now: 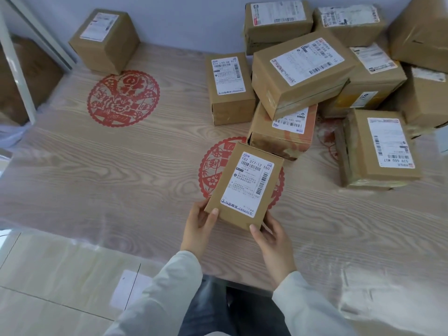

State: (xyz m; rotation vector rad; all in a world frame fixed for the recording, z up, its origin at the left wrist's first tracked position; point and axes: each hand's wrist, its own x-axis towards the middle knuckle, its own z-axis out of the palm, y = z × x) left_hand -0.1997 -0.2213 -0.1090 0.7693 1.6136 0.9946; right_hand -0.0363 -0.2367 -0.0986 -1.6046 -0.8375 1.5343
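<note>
My left fingers (213,215) and right fingers (256,232) grip the box (244,187) by its near corners; the tabletop (109,170) lies open left of the box, the pile (300,69) beyond.

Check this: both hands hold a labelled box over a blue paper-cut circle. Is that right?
No. The head view shows the paper-cut circle is red, not blue; the left hand and right hand do hold the labelled box over it.

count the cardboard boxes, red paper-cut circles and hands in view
cardboard boxes: 11 in plain view
red paper-cut circles: 2, perhaps a third behind the boxes
hands: 2
total: 15
</note>
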